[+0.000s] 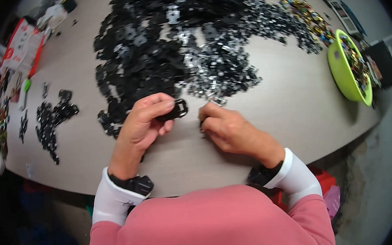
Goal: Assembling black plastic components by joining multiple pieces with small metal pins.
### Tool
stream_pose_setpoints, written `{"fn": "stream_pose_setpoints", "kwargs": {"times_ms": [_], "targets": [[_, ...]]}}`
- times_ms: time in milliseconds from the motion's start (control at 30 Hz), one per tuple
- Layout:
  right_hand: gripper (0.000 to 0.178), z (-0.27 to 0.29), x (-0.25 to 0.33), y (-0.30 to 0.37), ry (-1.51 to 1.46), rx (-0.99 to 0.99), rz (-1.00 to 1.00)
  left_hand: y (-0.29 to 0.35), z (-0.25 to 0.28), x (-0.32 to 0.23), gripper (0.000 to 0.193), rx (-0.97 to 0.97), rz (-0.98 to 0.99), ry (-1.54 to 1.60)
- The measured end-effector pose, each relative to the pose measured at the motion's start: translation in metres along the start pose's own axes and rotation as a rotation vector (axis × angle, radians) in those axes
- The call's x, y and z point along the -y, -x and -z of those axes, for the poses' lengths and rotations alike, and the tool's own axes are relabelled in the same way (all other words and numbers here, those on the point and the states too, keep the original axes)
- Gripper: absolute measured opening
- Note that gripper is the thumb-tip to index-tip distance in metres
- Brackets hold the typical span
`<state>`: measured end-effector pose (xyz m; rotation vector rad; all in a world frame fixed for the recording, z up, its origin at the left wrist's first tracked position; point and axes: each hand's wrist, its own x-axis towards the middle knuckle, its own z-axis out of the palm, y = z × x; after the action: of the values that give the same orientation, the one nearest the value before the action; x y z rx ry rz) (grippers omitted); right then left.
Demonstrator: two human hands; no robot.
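Observation:
My left hand (146, 118) is closed around a black flat part with a rectangular opening (180, 108), pinched between thumb and fingers. Just to the right, my right hand (230, 129) has its fingertips pressed together, palm down, a short gap from that part. A dark sliver shows at its fingertips, too small to name. Beyond both hands spreads a big heap of black flat parts (139, 54). Small shiny silver-and-black pieces (219, 68) lie against the heap's right side, close past my right hand.
A lime-green bowl (335, 69) of mixed small pieces stands at the right edge of the table (281, 102). Gold and coloured pieces (308, 15) lie at the far right. Leftward are a smaller black pile (49, 121), a green-handled tool (26, 86) and a red-and-white bag (25, 49).

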<state>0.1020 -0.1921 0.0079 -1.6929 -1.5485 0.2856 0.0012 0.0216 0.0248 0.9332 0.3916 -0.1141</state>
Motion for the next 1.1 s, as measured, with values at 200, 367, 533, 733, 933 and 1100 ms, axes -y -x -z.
{"fn": "stream_pose_setpoints", "kwargs": {"times_ms": [200,367,533,733,933,1100], "targets": [[0.011,-0.005,-0.008,0.009,0.194,-0.040,0.038,-0.009,-0.004,0.006,0.011,0.027,0.026,-0.052],[0.010,-0.005,-0.003,0.013,0.305,-0.107,-0.017,-0.006,-0.008,0.013,0.015,-0.008,0.020,-0.062],[0.013,0.010,0.009,0.010,0.203,-0.185,-0.117,-0.010,-0.009,0.020,0.022,0.042,0.075,-0.018],[0.021,0.009,0.034,-0.012,0.115,-0.292,0.051,-0.005,-0.014,0.022,0.033,0.124,0.088,0.029],[0.022,0.004,0.028,-0.012,0.169,-0.271,0.034,0.002,-0.010,0.018,0.034,0.259,0.077,0.168],[0.023,0.009,0.033,-0.013,0.168,-0.322,0.082,0.006,-0.011,0.019,0.031,0.235,0.105,0.122]]}}
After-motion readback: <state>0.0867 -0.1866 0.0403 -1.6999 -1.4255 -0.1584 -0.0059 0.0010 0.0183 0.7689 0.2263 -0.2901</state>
